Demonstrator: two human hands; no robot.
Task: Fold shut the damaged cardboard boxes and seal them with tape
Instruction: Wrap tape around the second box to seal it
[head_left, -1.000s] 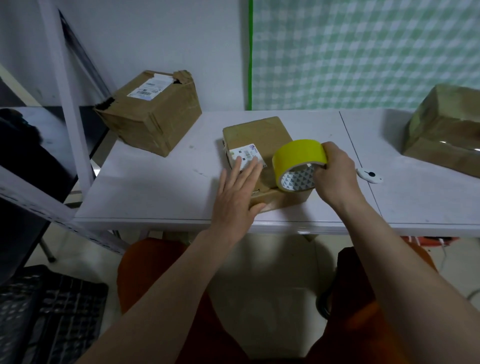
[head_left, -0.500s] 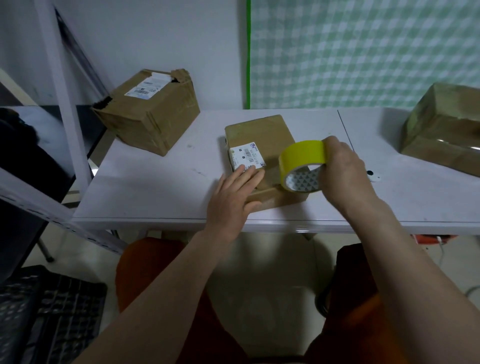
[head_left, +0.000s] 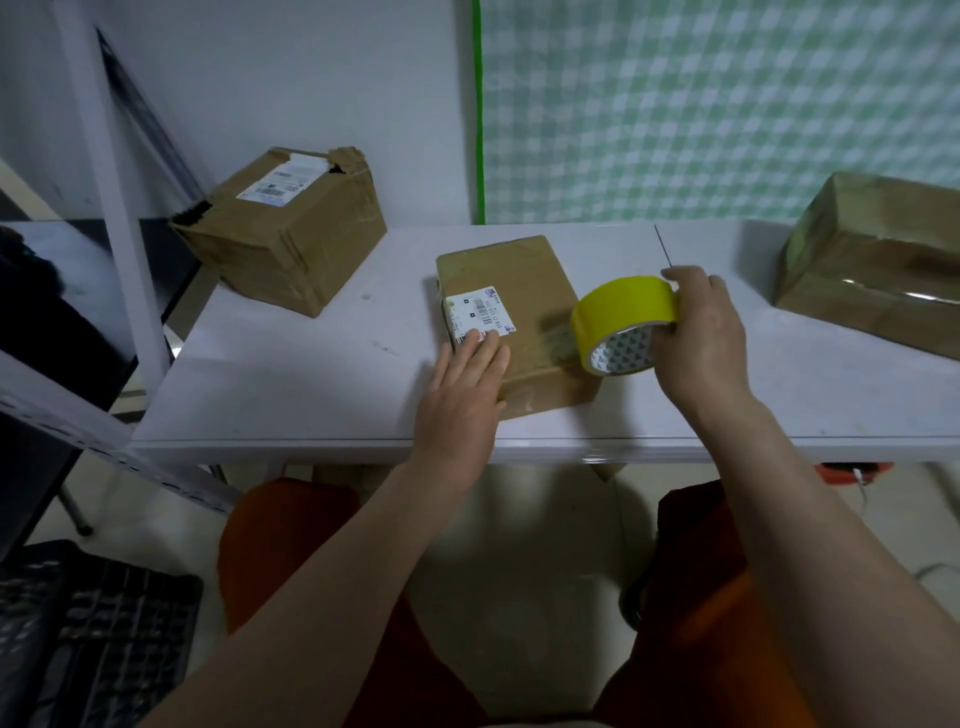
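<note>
- My right hand (head_left: 698, 332) has carried the yellow tape roll (head_left: 626, 325) down and outward since a moment ago — it hung above the near right corner of the flat cardboard box (head_left: 511, 317), and now it sits low at the box's right edge, partly over the table (head_left: 311, 384), my fingers curled round its far side.
- My left hand (head_left: 462, 400) has slid a little along the near left part of the box top; it lies flat, fingers straight and together, tips on the white shipping label (head_left: 480, 314).
- The small white object that showed on the table to the right of the roll a second ago is now hidden behind my right hand.
- The flat box itself has not shifted — it lies closed near the table's front edge, in the middle.
- The torn cardboard box (head_left: 283, 228) sits at the back left, its top corner ragged and open; a third box (head_left: 872, 265) stands at the far right, glossy as if already taped.
- I judge this as setting up the first strip: box pinned, roll brought to the edge where the tape would start.
- I cannot tell whether a free end of tape is already stuck to the box.
- The risk is the light box sliding when I pull, so the left hand must press firmly.
</note>
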